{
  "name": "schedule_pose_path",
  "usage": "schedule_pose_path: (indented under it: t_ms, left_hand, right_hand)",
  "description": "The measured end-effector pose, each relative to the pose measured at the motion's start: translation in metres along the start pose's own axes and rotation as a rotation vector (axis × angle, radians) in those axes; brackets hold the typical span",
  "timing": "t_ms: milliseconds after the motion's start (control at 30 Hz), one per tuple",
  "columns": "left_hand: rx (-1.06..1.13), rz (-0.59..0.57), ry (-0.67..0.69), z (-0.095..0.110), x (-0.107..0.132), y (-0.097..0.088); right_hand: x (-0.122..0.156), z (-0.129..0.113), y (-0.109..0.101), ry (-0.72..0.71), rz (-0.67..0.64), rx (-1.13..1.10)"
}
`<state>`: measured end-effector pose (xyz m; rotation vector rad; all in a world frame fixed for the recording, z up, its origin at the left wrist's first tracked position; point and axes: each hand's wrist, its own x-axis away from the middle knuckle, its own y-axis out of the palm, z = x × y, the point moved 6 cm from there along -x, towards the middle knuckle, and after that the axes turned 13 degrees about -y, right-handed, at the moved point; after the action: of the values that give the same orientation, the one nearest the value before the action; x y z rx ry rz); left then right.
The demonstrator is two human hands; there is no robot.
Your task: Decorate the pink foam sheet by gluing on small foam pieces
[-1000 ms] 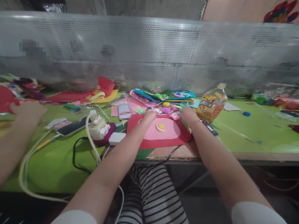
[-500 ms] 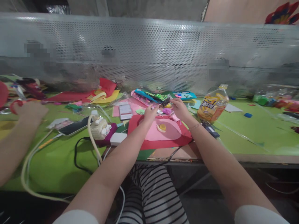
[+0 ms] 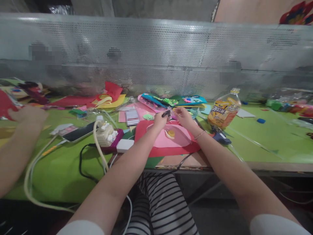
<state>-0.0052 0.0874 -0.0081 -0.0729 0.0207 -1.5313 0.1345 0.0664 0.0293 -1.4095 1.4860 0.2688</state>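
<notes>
My left hand (image 3: 160,120) is closed on a small black lump (image 3: 166,113), its exact kind too blurred to name. Close beside it, my right hand (image 3: 184,117) has its fingers pinched together; whatever may be in them is hard to make out. Below both hands lies a red sheet (image 3: 144,130) carrying a pink oval sheet (image 3: 181,138). On the pink oval rests a small yellow disc (image 3: 171,133) with a cream-coloured curved strip (image 3: 168,135) along its edge.
To the right stands a yellow-labelled plastic bottle (image 3: 223,109). A power strip (image 3: 110,138) with plugs, a phone (image 3: 78,132) and cables lie to the left. Colourful cutouts (image 3: 173,100) lie behind my hands. At far left, another person's hand (image 3: 29,116) holds red material.
The black lump has moved left and nearer to me in my left hand. My right hand's fingers have come away from it. The other person's red material has shifted.
</notes>
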Motion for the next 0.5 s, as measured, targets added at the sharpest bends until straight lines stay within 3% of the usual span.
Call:
schedule_pose_path:
  t_ms: [367, 500]
  left_hand:
    - [-0.042, -0.002, 0.000, 0.0034, 0.0044, 0.0013]
    - [-0.128, 0.012, -0.002, -0.0009, 0.0019, 0.0020]
  right_hand:
    - [0.0031, 0.0063, 0.0045, 0.209, -0.071, -0.124]
    - [0.0034, 0.0094, 0.0066, 0.214, -0.074, -0.130]
